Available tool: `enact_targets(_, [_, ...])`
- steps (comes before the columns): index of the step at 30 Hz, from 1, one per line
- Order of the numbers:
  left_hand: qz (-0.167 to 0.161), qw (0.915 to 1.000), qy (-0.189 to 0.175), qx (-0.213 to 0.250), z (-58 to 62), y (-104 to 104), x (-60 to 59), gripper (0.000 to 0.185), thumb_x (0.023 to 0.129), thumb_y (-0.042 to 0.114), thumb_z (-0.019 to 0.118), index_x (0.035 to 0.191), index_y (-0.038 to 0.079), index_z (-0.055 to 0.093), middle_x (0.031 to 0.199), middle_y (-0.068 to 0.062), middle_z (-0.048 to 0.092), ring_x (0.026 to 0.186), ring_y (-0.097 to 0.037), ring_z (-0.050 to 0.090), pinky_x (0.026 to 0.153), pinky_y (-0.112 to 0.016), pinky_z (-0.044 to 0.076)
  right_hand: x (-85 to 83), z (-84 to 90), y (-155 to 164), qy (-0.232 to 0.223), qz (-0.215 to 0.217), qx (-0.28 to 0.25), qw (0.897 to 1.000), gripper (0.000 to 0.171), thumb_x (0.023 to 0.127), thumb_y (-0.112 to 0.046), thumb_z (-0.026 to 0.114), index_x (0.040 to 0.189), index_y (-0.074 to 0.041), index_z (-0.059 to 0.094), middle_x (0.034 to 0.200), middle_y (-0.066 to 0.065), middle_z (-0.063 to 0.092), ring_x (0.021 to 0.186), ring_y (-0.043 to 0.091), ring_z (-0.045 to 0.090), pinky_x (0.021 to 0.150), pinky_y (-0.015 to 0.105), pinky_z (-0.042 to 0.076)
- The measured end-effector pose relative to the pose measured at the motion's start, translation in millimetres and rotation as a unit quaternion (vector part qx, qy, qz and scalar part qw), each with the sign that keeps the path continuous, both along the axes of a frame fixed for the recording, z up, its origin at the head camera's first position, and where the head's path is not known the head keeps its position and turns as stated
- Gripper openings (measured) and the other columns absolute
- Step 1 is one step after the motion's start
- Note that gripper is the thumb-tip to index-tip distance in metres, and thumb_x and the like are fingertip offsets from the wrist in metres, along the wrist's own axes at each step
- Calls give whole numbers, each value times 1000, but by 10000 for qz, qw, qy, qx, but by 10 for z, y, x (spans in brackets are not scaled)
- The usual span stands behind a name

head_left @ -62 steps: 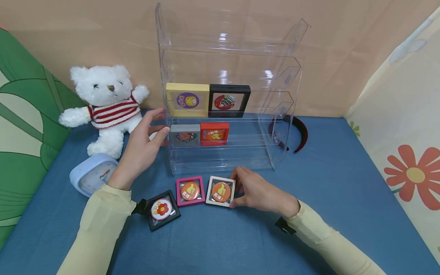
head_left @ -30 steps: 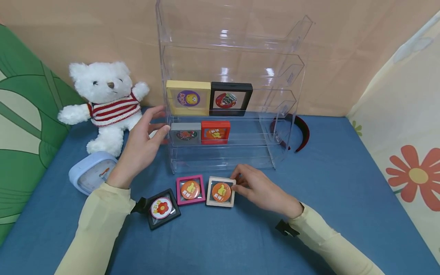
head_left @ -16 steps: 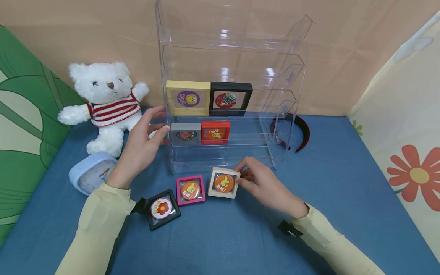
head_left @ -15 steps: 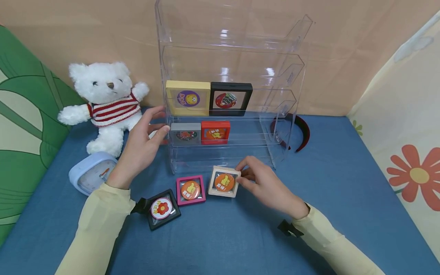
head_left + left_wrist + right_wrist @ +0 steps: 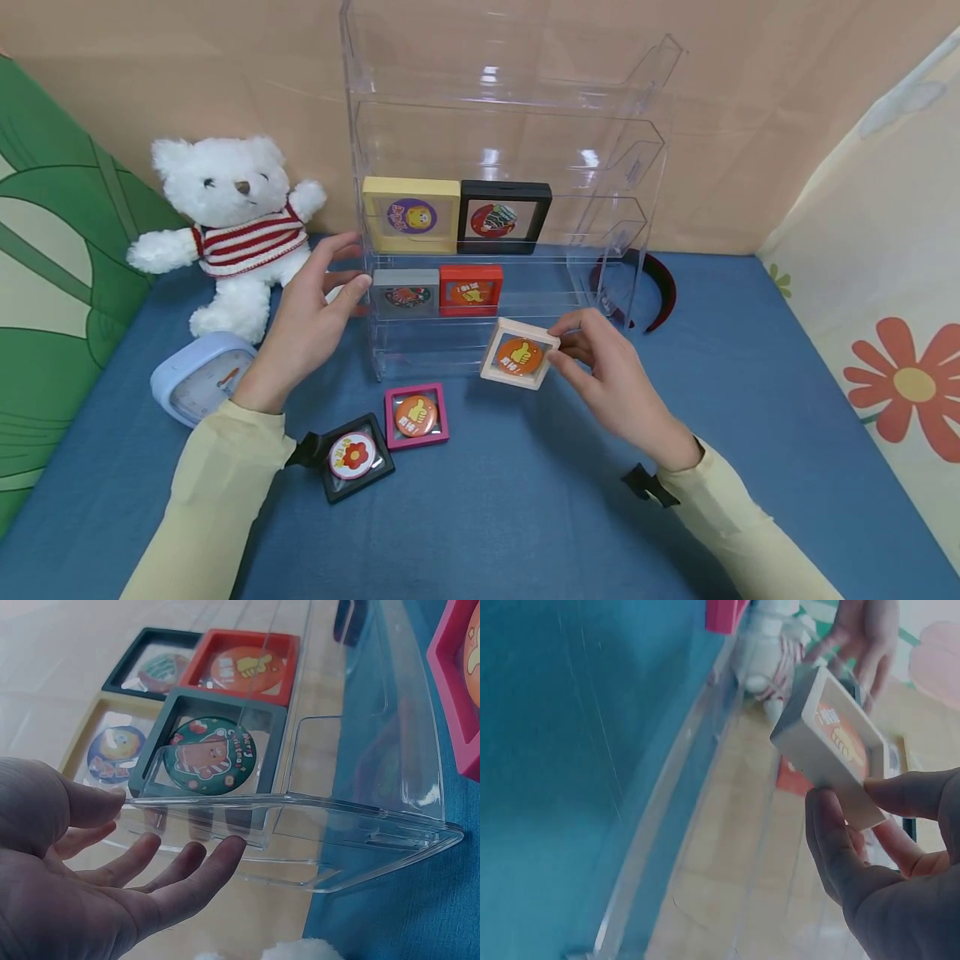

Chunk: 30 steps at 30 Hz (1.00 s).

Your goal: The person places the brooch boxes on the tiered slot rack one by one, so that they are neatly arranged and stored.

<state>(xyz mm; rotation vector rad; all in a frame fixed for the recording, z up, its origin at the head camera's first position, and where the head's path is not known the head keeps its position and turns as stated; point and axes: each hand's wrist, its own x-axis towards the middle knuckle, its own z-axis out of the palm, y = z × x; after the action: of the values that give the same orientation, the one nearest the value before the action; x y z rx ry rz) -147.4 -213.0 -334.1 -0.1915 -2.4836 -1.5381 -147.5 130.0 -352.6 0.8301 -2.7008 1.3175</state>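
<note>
My right hand [image 5: 592, 354] pinches a cream-framed orange thumbs-up badge box [image 5: 519, 354] by its right edge and holds it tilted above the blue cloth, in front of the clear acrylic shelf rack [image 5: 630, 217]. The right wrist view shows the same cream box [image 5: 832, 742] between thumb and fingers. My left hand [image 5: 318, 304] rests open against the rack's left side wall [image 5: 300, 814], fingers straight. The rack holds a yellow box [image 5: 411, 215], a black box [image 5: 504, 218], a grey box [image 5: 405, 293] and a red box [image 5: 469, 290].
A pink-framed badge box [image 5: 416, 415] and a black-framed flower badge box [image 5: 352, 457] lie on the blue cloth [image 5: 750, 400]. A white teddy bear [image 5: 232, 229] and a pale blue clock [image 5: 197, 377] sit at the left. A dark red headband [image 5: 660, 287] lies behind the rack.
My right hand has picked the cream box up off the cloth and carried it up and to the right, toward the rack. The left hand has stayed on the rack's side.
</note>
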Motion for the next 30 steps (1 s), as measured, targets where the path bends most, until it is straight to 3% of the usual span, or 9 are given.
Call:
enact_targets(9, [-17, 10000, 4, 10, -10, -10, 8, 54, 105, 7, 53, 156, 9, 35, 147, -19, 43, 124, -39, 55, 88, -56, 56, -93, 42, 70, 781, -93, -113, 9968, 29, 93, 5, 68, 118, -3, 55, 120, 7, 55, 105, 18, 66, 89, 35, 58])
enact_targets(16, [-17, 10000, 19, 9, -19, -16, 5, 54, 105, 6, 54, 155, 8, 35, 146, -20, 43, 124, -40, 55, 87, -56, 56, -174, 101, 60, 1490, -307, 8, 9884, 32, 90, 7, 71, 117, -1, 55, 121, 10, 55, 107, 19, 61, 88, 40, 59])
enact_targets(30, [-32, 10000, 2, -32, 5, -1, -11, 53, 106, 8, 53, 155, 9, 35, 147, -19, 43, 125, -38, 55, 87, -55, 57, -379, 149, 66, 1953, -584, 121, 9789, 27, 93, 4, 69, 117, 3, 57, 122, 14, 54, 107, 21, 59, 89, 42, 59])
